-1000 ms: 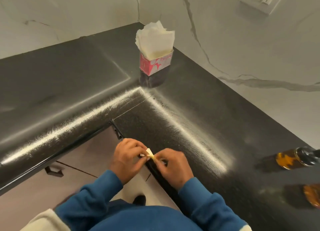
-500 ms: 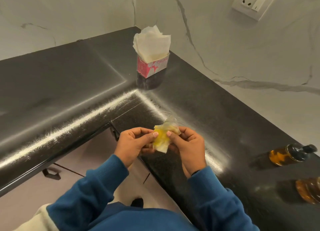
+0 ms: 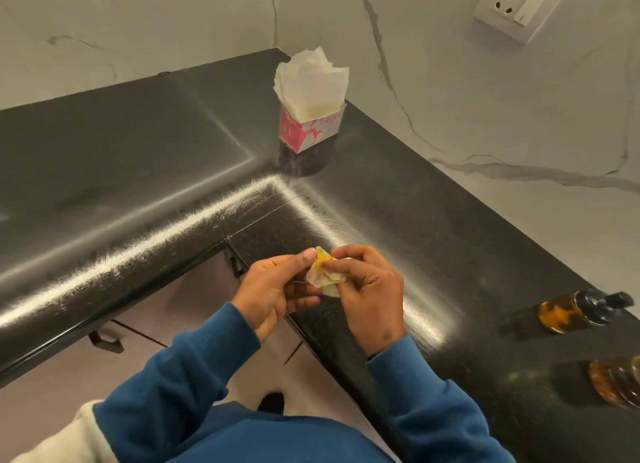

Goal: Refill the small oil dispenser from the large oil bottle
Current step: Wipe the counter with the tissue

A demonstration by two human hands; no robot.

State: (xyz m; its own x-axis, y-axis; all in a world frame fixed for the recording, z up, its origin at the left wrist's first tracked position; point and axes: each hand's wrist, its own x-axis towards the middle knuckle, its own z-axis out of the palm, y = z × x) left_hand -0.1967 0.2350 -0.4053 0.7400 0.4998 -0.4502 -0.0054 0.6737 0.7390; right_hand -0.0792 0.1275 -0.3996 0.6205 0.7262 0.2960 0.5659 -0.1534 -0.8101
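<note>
My left hand (image 3: 277, 289) and my right hand (image 3: 370, 289) both pinch a crumpled, oil-stained yellow tissue (image 3: 325, 272) over the counter's inner corner edge. The small oil dispenser (image 3: 581, 312), amber with a black spout cap, stands on the black counter at the right. Below it, at the frame's right edge, is the large oil bottle (image 3: 616, 381), only partly in view. Both bottles are well to the right of my hands.
A pink and white tissue box (image 3: 310, 130) with tissues sticking up stands in the counter's (image 3: 138, 171) back corner. A white wall socket (image 3: 519, 5) is on the marble wall. Cabinet doors with a handle (image 3: 107, 339) lie below the counter edge.
My hands rose from the counter edge with the tissue, opened it out and now crumple it between the fingers. The view has shifted a little, bringing the bottles further in.
</note>
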